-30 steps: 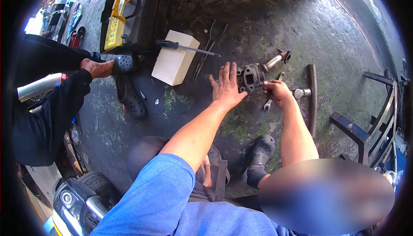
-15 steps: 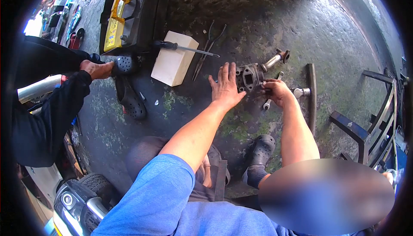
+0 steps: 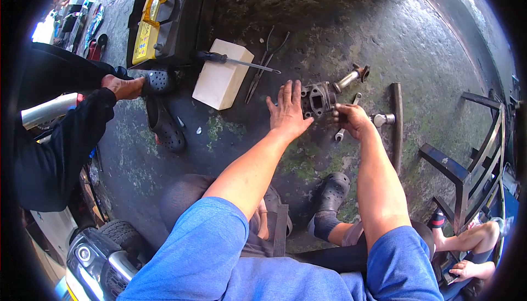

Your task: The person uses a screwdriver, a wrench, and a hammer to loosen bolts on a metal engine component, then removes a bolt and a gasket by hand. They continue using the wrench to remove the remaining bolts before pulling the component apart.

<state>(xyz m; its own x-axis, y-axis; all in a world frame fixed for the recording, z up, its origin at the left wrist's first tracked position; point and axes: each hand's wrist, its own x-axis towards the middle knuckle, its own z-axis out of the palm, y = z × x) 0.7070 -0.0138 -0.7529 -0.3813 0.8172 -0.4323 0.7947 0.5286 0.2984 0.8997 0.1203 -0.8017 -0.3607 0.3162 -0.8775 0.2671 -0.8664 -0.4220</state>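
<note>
Ahead of me on the floor lies a dark metal engine casting (image 3: pixel 317 101) with a rectangular opening and bolt holes. My left hand (image 3: pixel 287 109) rests against its left side, fingers stretched and spread, thumb by its lower edge. My right hand (image 3: pixel 355 120) is at the casting's right side, fingertips pinched together; what they hold, if anything, is too small to make out. A short bent metal pipe with a flange (image 3: pixel 347 79) lies beyond the casting. Partly behind my right hand lies a wrench (image 3: pixel 340 134), and close by is a silver socket-like piece (image 3: pixel 384 118).
A long metal bar (image 3: pixel 397 136) and a metal frame (image 3: pixel 447 163) are on the right. Left of the casting are long-nosed pliers (image 3: pixel 262 70), a white box (image 3: pixel 217 84) bearing a screwdriver (image 3: pixel 241 63), and a toolbox (image 3: pixel 181 21). Other people sit left and lower right.
My right hand has shifted very slightly at the casting's side, fingers still pinched. My left hand and the casting stay put. A person's legs and hand now show at lower right.
</note>
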